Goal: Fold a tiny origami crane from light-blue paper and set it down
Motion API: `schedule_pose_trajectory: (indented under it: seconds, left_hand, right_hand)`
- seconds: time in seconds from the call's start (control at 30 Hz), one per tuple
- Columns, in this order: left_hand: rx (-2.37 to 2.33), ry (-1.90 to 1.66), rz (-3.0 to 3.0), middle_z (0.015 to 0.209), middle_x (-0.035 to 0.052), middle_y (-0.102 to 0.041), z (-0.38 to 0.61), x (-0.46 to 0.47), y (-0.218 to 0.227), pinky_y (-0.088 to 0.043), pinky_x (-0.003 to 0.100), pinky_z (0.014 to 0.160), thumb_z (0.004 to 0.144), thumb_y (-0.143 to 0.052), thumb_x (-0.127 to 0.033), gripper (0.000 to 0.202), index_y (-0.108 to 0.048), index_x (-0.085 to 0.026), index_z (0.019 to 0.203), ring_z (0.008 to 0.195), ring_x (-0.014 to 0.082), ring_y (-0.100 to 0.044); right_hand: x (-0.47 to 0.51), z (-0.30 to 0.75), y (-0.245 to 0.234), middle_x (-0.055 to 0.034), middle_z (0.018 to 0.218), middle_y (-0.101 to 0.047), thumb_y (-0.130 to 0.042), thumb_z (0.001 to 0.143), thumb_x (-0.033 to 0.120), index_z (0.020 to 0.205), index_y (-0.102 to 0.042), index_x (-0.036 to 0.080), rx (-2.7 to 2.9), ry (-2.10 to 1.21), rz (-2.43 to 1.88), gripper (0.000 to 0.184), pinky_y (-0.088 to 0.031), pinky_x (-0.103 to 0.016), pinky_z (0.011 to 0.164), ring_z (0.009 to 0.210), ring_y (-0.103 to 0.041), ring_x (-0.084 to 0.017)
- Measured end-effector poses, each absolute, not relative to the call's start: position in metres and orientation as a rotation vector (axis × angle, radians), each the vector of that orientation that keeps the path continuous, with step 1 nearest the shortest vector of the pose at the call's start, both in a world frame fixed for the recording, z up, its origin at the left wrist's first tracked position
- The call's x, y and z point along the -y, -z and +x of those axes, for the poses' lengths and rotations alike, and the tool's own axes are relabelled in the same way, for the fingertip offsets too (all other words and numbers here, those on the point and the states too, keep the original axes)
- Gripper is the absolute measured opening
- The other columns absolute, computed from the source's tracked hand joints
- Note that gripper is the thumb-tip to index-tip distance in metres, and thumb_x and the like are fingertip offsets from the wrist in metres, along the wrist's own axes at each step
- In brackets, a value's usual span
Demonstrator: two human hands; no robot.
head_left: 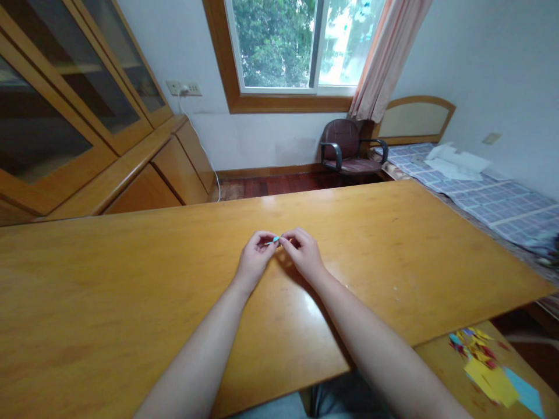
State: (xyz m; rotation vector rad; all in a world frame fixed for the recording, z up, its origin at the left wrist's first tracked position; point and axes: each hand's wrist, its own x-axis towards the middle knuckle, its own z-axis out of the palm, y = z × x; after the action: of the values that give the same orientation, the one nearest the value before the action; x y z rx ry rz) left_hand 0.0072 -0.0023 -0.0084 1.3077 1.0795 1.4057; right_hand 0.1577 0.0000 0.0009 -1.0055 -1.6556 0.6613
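The left hand and right hand are pinching a small blue paper piece from either side — neither nearer, its long axis seemingly running left to right — over the bench, toward its far edge.

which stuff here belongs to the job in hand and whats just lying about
In the job:
small blue piece at the fingertips of the left hand and right hand
likely too: small coloured pieces, yellow sheet, blue sheet

Just lying about, it seems:
brown chair
white material on the bed
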Motion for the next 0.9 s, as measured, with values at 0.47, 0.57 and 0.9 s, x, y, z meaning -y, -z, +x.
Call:
schedule_pose_trajectory:
  seconds: [0.47,0.57,0.9]
  left_hand:
    - [-1.119,-1.372,1.38,0.084,0.001,-0.064,0.0055,0.0027,0.0116,-0.051,0.028,0.078,0.074,-0.072,-0.035,0.024,-0.061,-0.018,0.086,0.081,0.0149,-0.063]
    - [-1.106,-1.374,1.389,0.084,0.0012,-0.064,0.0054,0.0031,0.011,-0.051,0.028,0.078,0.075,-0.072,-0.034,0.023,-0.061,-0.018,0.087,0.081,0.0148,-0.062]
    - [-1.119,-1.402,1.393,0.082,0.0013,-0.065,0.0045,0.0035,0.0108,-0.05,0.028,0.077,0.073,-0.074,-0.033,0.021,-0.063,-0.018,0.083,0.08,0.0152,-0.062]
  right_hand:
    - [-0.0001,0.1579,-0.0034,-0.0006,0.073,-0.061,-0.059,0.087,0.027,0.079,-0.065,0.018,1.643,-0.643,-1.028,0.013,-0.041,-0.025,0.061,0.061,-0.052,-0.012]
    - [-0.0009,0.1579,-0.0018,-0.0006,0.073,-0.061,-0.059,0.087,0.028,0.078,-0.065,0.018,1.626,-0.684,-1.026,0.014,-0.042,-0.025,0.061,0.063,-0.053,-0.013]
    - [0.0007,0.1563,-0.0047,-0.0014,0.071,-0.062,-0.06,0.085,0.031,0.076,-0.066,0.018,1.611,-0.731,-1.028,0.017,-0.042,-0.026,0.061,0.062,-0.053,-0.013]
